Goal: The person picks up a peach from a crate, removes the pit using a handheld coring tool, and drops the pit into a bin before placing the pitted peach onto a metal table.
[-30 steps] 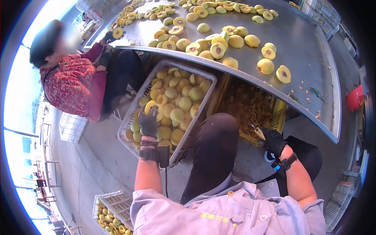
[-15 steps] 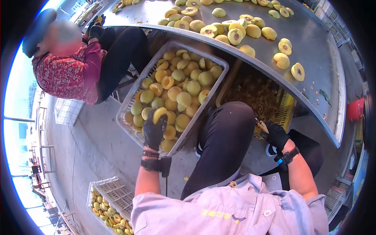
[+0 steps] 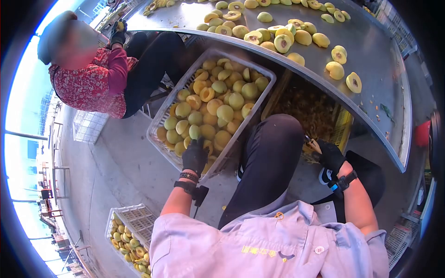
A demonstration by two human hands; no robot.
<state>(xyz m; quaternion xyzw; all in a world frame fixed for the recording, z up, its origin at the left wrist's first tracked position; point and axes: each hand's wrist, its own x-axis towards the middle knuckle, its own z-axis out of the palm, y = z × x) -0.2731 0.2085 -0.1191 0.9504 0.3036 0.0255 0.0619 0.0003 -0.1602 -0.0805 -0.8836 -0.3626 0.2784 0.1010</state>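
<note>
My left hand (image 3: 194,156), in a black glove, reaches over the near edge of a white plastic crate (image 3: 160,147). Its fingers stretch onto the yellow-green peach halves (image 3: 224,113) inside, and I see nothing held in them. A cut yellow half (image 3: 208,146) lies beside the fingertips. My right hand (image 3: 332,157), also black-gloved, is closed around a small wooden-handled tool (image 3: 316,146) with a metal tip, right of my knee. Behind that tool is a yellow crate (image 3: 344,127) of dark brown scraps.
A metal table (image 3: 371,109) with several halved peaches (image 3: 282,42) spans the front. At left sits a person (image 3: 90,83) in a red patterned top, gloved hands raised. Another white crate (image 3: 134,220) of halves is at lower left. A red container (image 3: 422,133) stands far right.
The cut half in my left hand has been let go into the crate, and that hand has moved slightly right and down. My right hand keeps its hold on the tool.
</note>
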